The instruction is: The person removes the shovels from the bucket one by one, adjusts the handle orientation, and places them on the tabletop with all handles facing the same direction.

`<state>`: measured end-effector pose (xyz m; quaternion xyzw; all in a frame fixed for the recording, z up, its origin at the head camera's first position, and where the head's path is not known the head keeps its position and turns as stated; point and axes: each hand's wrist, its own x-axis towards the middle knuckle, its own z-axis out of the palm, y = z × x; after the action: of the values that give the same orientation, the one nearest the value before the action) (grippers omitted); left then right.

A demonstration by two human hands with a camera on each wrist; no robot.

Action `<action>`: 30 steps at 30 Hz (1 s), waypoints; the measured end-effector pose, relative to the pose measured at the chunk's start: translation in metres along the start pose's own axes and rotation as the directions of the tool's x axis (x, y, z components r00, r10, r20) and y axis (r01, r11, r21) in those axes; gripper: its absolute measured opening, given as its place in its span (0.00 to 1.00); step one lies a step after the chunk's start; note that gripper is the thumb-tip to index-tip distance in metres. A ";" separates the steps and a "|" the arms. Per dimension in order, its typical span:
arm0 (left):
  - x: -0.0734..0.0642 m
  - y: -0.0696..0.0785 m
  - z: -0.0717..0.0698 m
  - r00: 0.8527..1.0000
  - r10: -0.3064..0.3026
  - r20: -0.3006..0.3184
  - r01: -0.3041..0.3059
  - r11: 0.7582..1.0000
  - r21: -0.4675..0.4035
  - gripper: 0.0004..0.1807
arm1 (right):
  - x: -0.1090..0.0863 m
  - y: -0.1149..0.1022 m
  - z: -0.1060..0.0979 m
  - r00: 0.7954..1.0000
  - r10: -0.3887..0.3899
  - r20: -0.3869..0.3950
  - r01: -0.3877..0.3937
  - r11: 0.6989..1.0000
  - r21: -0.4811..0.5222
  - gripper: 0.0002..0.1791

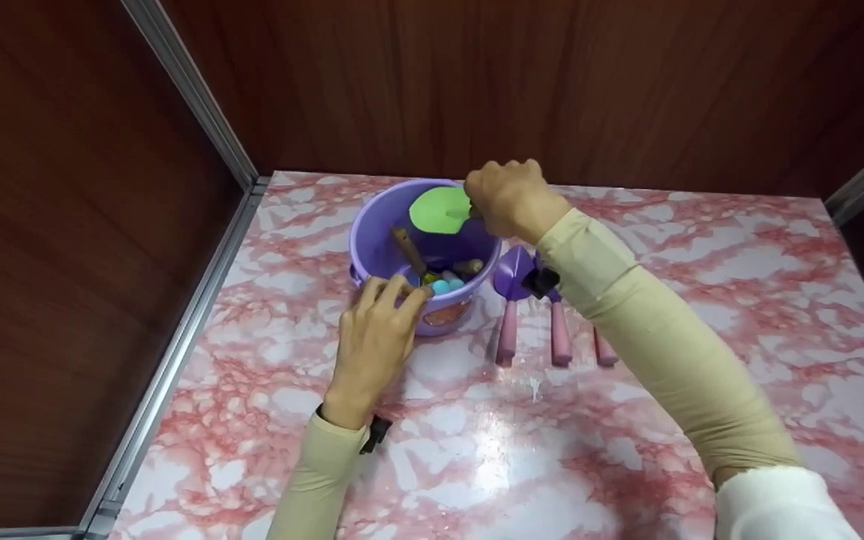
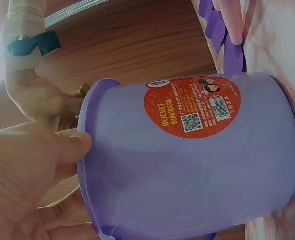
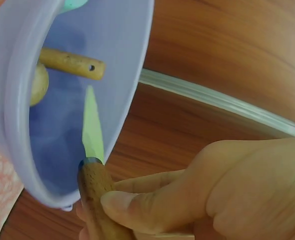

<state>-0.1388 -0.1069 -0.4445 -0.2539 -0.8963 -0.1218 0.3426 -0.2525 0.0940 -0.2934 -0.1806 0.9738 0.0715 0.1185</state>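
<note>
A purple bucket [image 1: 383,225] with a red label [image 2: 192,106] stands on the marble table [image 1: 627,420]. My left hand [image 1: 376,330] grips its near rim, thumb [image 2: 62,145] over the edge. My right hand [image 1: 507,199] holds the wooden handle [image 3: 97,197] of a green-bladed trowel [image 1: 439,210], whose blade [image 3: 92,127] reaches over the rim into the bucket. Inside lie other tools with wooden handles [image 1: 408,251] and a blue piece [image 1: 441,286].
Right of the bucket lie three purple tools with pink handles [image 1: 507,330], partly under my right forearm. Dark wooden walls close the back and left, with a metal corner strip [image 1: 192,82]. The table's left edge has a metal rail [image 1: 169,360].
</note>
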 end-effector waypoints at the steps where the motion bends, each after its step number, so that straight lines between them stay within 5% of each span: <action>1: 0.000 0.000 0.000 1.000 0.000 0.000 0.000 1.000 0.001 0.08 | -0.002 0.003 -0.001 1.000 0.000 0.001 0.000 1.000 0.008 0.12; 13: -0.003 -0.002 -0.004 0.999 -0.009 0.032 0.010 1.000 -0.030 0.07 | -0.034 0.049 0.005 0.997 -0.083 -0.004 0.082 0.965 0.247 0.09; 19: -0.004 -0.007 -0.009 0.998 -0.005 0.065 0.010 0.997 -0.083 0.08 | -0.052 0.076 0.021 0.984 -0.110 -0.136 0.151 0.930 0.335 0.09; 30: -0.008 -0.033 -0.010 0.995 0.040 0.093 -0.020 0.978 -0.209 0.09 | -0.068 0.126 0.082 0.944 -0.108 -0.311 0.269 0.800 0.536 0.06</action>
<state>-0.1462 -0.1415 -0.4440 -0.3073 -0.8903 -0.1973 0.2720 -0.2204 0.2476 -0.3423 -0.2414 0.9338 -0.2606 0.0423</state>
